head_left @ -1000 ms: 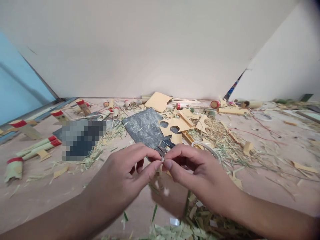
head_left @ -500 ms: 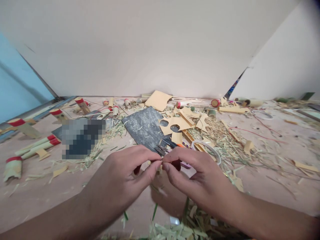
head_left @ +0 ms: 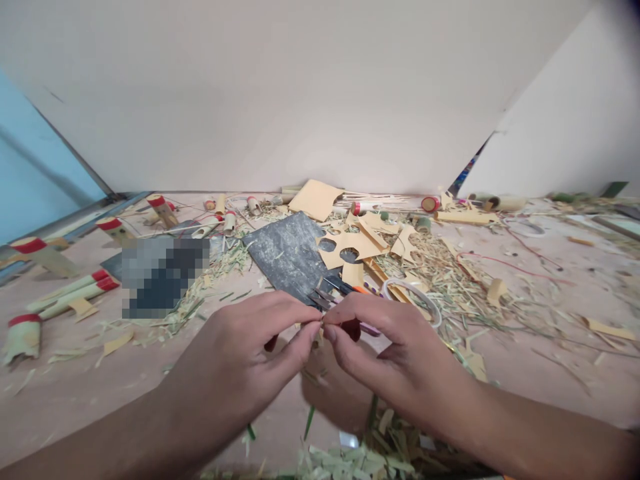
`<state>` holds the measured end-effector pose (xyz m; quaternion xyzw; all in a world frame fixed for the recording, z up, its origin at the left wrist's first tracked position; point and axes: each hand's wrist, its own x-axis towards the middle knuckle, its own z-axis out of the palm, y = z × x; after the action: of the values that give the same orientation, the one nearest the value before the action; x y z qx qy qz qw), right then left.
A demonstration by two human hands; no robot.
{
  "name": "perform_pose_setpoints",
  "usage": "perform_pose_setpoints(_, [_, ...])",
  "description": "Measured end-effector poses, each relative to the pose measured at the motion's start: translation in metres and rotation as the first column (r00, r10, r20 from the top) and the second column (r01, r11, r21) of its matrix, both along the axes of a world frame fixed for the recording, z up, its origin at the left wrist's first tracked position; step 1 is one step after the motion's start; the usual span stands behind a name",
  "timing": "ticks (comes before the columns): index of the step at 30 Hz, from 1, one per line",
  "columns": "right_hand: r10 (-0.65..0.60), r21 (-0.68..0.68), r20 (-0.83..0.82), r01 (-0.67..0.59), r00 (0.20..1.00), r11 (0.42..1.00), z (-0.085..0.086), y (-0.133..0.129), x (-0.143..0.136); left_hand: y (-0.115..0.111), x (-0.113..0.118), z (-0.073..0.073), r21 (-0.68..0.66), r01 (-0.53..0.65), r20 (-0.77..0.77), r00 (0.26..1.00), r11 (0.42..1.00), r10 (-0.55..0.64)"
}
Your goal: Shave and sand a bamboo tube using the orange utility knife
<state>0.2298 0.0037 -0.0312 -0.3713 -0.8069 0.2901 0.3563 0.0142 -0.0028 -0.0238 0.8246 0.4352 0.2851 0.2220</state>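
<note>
My left hand [head_left: 260,347] and my right hand [head_left: 395,350] meet fingertip to fingertip at the middle of the view, above the floor. Thumb and forefinger are pinched on each side. Whatever lies between the tips is too small to make out. Just beyond the fingers are the open blades of scissors [head_left: 324,298] and a black and orange tool [head_left: 345,287], partly covered by my right hand. A roll of whitish tape [head_left: 434,308] lies by my right knuckles. Behind the hands rests a dark grey sheet [head_left: 287,250] with scuffed patches.
Yellow card with round holes [head_left: 360,247] lies among bamboo shavings [head_left: 450,280]. Red-banded bamboo tubes [head_left: 30,333] stand and lie at the left. A red wire [head_left: 500,261] trails right. More shavings [head_left: 345,463] heap up near me, and a pale wall [head_left: 300,93] closes the back.
Both hands keep almost the same pinched pose, fingertips together. The view has shifted very slightly; nothing on the floor has visibly moved.
</note>
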Motion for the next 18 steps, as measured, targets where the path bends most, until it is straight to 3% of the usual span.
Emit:
perform_pose_setpoints(9, [-0.003,-0.027,0.006,0.003,1.0,1.0,0.0009,0.0004,-0.001,0.001,-0.0003,-0.0018,-0.002,-0.014,-0.014,1.0,1.0,0.014])
perform_pose_setpoints(18, [-0.007,-0.101,-0.046,0.002,0.999,0.995,0.0018,0.0036,-0.001,0.0041,-0.0007,0.005,0.02,-0.116,-0.062,0.991,0.993,0.117])
